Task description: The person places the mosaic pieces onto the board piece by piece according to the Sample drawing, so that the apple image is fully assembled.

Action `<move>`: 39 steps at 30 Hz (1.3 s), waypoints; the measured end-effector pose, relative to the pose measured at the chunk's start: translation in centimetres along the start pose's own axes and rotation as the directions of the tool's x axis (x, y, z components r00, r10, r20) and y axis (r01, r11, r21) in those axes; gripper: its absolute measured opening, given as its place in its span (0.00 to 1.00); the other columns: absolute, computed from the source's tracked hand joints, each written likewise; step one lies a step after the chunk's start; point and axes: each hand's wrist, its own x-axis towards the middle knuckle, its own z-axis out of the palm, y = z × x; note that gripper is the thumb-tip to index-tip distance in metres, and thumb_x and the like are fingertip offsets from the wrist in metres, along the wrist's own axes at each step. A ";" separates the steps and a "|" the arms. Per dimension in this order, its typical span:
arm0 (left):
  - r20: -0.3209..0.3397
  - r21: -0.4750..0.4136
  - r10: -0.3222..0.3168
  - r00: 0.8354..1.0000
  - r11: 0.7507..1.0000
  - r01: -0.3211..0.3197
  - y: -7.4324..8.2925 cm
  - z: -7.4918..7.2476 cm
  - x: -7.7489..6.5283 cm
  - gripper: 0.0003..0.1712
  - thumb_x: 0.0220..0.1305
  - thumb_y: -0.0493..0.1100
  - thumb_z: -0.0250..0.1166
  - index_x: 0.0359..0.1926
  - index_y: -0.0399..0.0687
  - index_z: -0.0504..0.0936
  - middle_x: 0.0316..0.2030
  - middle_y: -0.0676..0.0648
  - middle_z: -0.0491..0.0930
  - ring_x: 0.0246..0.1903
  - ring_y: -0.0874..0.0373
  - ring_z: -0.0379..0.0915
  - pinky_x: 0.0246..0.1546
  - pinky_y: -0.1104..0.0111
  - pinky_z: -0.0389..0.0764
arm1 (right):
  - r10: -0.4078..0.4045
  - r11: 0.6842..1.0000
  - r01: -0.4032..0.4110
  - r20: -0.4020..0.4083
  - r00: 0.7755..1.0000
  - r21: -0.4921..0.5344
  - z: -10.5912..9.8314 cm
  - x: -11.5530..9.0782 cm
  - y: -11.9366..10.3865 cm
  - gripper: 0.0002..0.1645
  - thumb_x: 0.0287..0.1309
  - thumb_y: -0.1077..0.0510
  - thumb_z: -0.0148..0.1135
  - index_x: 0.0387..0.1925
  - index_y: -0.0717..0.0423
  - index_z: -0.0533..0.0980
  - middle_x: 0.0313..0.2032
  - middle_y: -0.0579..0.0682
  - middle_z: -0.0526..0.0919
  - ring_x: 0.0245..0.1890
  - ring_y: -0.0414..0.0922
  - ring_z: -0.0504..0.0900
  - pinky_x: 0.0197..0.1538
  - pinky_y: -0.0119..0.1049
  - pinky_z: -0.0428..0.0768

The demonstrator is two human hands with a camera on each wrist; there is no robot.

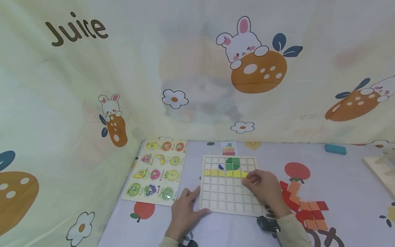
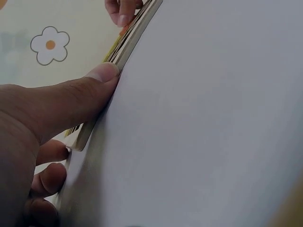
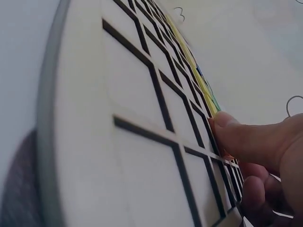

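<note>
A white grid board (image 1: 228, 212) lies on the table, its near left corner between the thumb and fingers of my left hand (image 1: 185, 211). In the left wrist view the thumb (image 2: 104, 73) presses on the board's edge. My right hand (image 1: 266, 188) pinches an orange square tile (image 1: 243, 180) at the right side of the grid, just below a row of yellow tiles (image 1: 221, 172). Fingers partly hide this tile. Above the yellow row sit green pieces (image 1: 232, 164) forming a rounded shape and a small blue piece (image 1: 220, 167). The lower cells show white.
Loose red and orange tiles (image 1: 313, 206) lie right of the board. A fruit picture board (image 1: 168, 168) stands to the left. Behind the grid is a small pattern card (image 1: 228, 153). A teal block (image 1: 335, 149) and a pale wooden piece (image 1: 379, 173) are farther right.
</note>
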 end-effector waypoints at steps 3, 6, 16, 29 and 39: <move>-0.003 0.001 -0.005 1.000 1.000 0.005 0.0 0.0 -0.1 0.55 0.43 0.70 0.83 0.73 0.60 0.78 0.33 0.58 0.64 0.29 0.64 0.58 0.29 0.73 0.60 | -0.008 0.999 0.007 0.019 1.000 0.041 -0.4 0.1 0.3 0.24 0.59 0.42 0.79 0.49 0.54 0.86 0.36 0.50 0.87 0.35 0.46 0.80 0.35 0.35 0.78; -0.005 0.002 -0.001 1.000 1.000 0.001 0.1 0.1 -0.2 0.55 0.43 0.70 0.83 0.72 0.60 0.79 0.33 0.57 0.64 0.29 0.64 0.58 0.29 0.73 0.60 | 0.007 0.994 -0.009 0.024 1.000 0.113 -1.4 0.2 0.9 0.25 0.62 0.42 0.77 0.52 0.53 0.85 0.38 0.51 0.87 0.35 0.47 0.81 0.34 0.34 0.80; 0.004 0.024 0.010 1.000 1.000 -0.011 0.0 -0.5 -0.3 0.54 0.44 0.70 0.83 0.72 0.59 0.78 0.34 0.57 0.64 0.29 0.64 0.58 0.29 0.73 0.60 | -0.003 0.999 0.003 0.008 1.000 -0.037 -5.1 0.8 4.9 0.36 0.65 0.52 0.74 0.70 0.58 0.75 0.55 0.65 0.82 0.51 0.62 0.81 0.49 0.55 0.86; 0.021 0.029 0.005 1.000 1.000 -0.006 0.1 -0.3 -0.3 0.54 0.42 0.70 0.84 0.71 0.62 0.79 0.34 0.57 0.64 0.30 0.64 0.60 0.30 0.73 0.62 | 0.043 0.994 -0.036 0.069 0.997 -0.103 -4.8 0.7 5.3 0.31 0.60 0.56 0.77 0.62 0.62 0.79 0.49 0.62 0.79 0.48 0.58 0.76 0.50 0.56 0.84; 0.017 0.038 0.020 1.000 0.999 -0.021 0.2 -0.3 -0.2 0.53 0.43 0.71 0.82 0.72 0.63 0.79 0.35 0.58 0.64 0.30 0.64 0.60 0.31 0.73 0.62 | -0.008 1.000 0.008 0.000 1.000 -0.022 -4.8 0.6 5.0 0.27 0.68 0.51 0.71 0.62 0.58 0.74 0.46 0.60 0.85 0.43 0.53 0.82 0.40 0.41 0.83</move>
